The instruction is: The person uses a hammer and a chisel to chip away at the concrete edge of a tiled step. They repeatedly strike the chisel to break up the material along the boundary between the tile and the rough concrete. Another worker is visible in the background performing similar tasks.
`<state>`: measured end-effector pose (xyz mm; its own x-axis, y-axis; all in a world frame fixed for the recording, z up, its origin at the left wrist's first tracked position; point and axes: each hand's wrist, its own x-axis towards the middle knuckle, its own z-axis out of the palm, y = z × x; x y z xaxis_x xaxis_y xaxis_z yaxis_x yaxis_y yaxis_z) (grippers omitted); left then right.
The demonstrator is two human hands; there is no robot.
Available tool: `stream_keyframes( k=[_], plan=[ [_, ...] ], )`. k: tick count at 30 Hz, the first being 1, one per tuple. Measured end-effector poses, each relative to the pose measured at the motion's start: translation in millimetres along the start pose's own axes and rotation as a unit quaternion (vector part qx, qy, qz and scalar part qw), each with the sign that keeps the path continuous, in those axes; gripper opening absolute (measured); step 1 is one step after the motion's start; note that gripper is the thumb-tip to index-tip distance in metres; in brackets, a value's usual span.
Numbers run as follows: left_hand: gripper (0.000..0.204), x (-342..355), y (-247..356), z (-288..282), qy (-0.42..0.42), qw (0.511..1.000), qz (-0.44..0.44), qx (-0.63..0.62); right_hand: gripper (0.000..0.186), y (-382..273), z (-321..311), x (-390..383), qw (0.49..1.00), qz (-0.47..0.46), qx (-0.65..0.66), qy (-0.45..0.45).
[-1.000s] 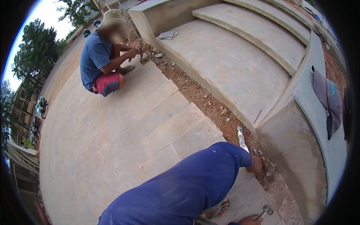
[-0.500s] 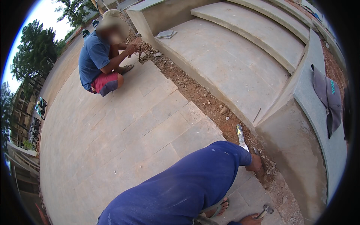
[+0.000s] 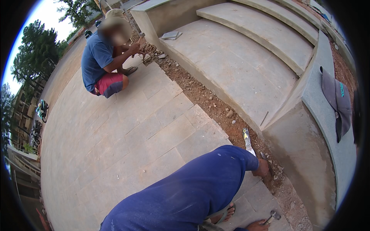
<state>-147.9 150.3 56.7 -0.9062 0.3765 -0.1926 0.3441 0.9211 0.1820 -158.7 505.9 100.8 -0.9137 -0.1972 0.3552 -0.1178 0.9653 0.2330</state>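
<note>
My left arm in a blue sleeve stretches across the view, and my left hand is down at the dirt trench, beside the paving edge. Its fingers curl away from view, and whatever they grip is hidden. Just past that hand, a putty knife with a yellow and grey handle lies in the trench, its metal blade toward me. Low in the view, my right hand is closed round the handle of a small hammer, whose head rests over the paving slabs.
A co-worker squats at the trench's far end, hands in the rubble. Concrete steps rise along the trench's right side. A grey cap lies on the side wall's top. My sandalled foot stands near my right hand.
</note>
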Motion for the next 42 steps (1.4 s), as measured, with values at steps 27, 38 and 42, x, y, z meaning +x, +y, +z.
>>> stream_keyframes(
  k=[27,38,42],
  plan=[
    [0.024,-6,2,-5,-0.008,1.000,0.000,-0.003,0.048,0,-8,2,1.000,-0.003,-0.008,0.002],
    [0.029,-1,-2,0,-0.009,1.000,0.005,-0.013,0.048,2,1,0,1.000,-0.002,-0.008,0.005],
    [0.029,-4,0,2,-0.022,1.000,0.005,-0.008,0.048,0,-4,-1,1.000,-0.006,-0.008,0.002]
  ],
)
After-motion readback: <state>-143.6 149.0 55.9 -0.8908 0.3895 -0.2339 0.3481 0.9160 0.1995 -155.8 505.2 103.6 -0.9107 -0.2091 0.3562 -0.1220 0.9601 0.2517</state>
